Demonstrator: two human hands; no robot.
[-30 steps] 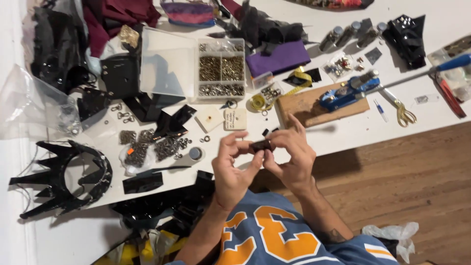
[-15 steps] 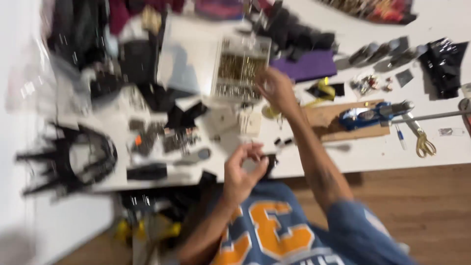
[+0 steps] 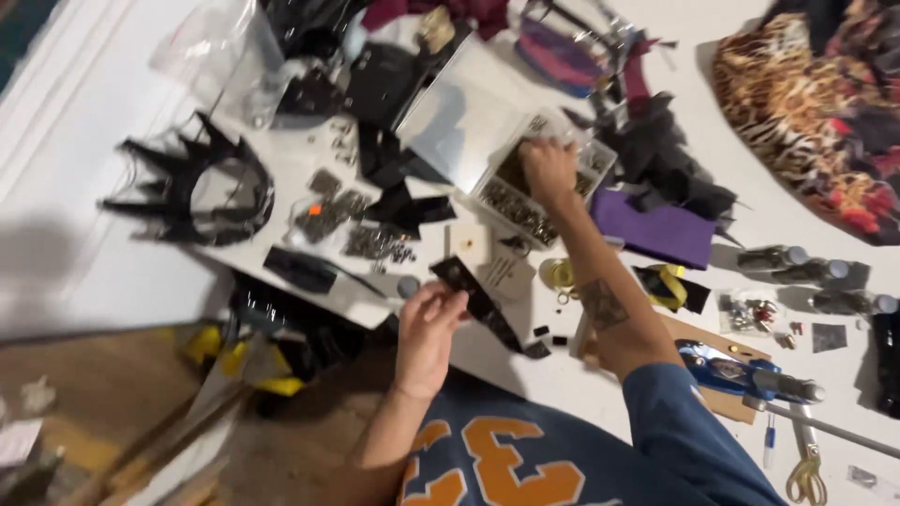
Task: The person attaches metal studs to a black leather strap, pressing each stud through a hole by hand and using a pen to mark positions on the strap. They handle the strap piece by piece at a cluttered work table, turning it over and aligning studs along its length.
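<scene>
At the middle of the frame, the left hand pinches 1 end of a flat black strip of stiff material, thumb and fingers closed on it; the strip slants toward the lower right over the white tabletop. Higher, just right of centre, the right hand reaches into a clear plastic compartment box of small metal hardware, whose lid stands open toward the upper left. The fingers curl down among the pieces; whether they have closed on anything cannot be told, since the view is blurred there.

Judging by this, the strip is in hand and a fitting is being sought, but none is out of the box and nothing is joined to the strip yet.

Left of the box lie loose heaps of dark metal bits and, further left, a black spiked crown-like piece. Right of the box sits a folded purple cloth. At the lower right a blue hand tool rests on a wooden board, with yellow-handled scissors below it. A leopard-print fabric fills the upper right corner.
</scene>
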